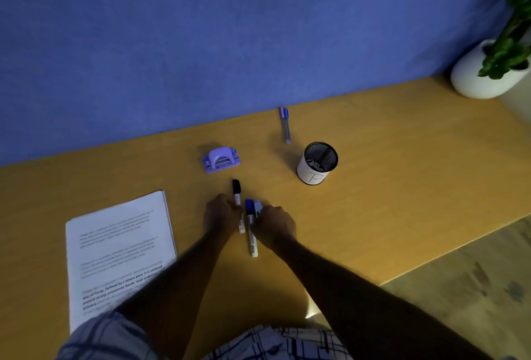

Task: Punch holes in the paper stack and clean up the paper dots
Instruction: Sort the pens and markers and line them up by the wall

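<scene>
A stack of printed paper (119, 247) lies on the wooden desk (388, 187) at the left. The purple hole punch (221, 159) sits beyond it near the blue wall, untouched. In the middle of the desk my left hand (221, 214) curls its fingers round a black-capped marker (236, 190). My right hand (275, 226) grips a grey-capped marker (257, 206), right beside a blue-capped marker (251, 227) that lies on the desk. No paper dots are visible.
A mesh pen cup (317, 163) stands to the right of the punch. Two pens (285, 124) lie near the wall. A white pot with a green plant (488, 69) sits at the far right corner. The desk's edge runs diagonally at right.
</scene>
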Motion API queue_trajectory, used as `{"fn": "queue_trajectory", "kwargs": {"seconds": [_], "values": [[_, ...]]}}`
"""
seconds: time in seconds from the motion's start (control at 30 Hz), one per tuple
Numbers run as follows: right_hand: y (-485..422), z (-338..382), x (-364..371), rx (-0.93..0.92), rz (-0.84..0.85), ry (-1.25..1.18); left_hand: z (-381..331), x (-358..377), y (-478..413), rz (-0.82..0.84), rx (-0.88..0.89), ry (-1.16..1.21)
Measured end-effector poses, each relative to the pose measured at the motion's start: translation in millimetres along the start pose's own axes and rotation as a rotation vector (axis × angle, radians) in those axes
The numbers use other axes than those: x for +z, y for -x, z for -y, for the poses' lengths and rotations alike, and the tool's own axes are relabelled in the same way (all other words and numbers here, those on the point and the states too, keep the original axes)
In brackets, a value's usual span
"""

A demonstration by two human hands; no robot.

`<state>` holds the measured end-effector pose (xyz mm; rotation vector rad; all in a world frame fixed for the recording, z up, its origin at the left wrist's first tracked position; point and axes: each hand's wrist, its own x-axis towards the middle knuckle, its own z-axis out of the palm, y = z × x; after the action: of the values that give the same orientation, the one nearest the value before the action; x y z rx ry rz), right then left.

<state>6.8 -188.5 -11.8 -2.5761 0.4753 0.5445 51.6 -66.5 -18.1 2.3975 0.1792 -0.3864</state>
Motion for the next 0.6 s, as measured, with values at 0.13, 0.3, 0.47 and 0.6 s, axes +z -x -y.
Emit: {"fn": "queue_trajectory", "kwargs": {"seconds": [0.13,0.3,0.47,0.6], "values": [[3,6,2,-0.043,-0.036,0.05,-1,-1,1,0.021,-0.011,-0.044],[5,14,10,-0.055,-0.031,0.131,7,-5,2,0.059,0.01,-0.066],[1,17,8,-0.035,-0.034,0.065,13,-10,0,0.116,-0.012,-0.075],[-3,13,4,0.017,-0.044,-0.154,14,-12,-2,0.142,-0.035,-0.035]]}}
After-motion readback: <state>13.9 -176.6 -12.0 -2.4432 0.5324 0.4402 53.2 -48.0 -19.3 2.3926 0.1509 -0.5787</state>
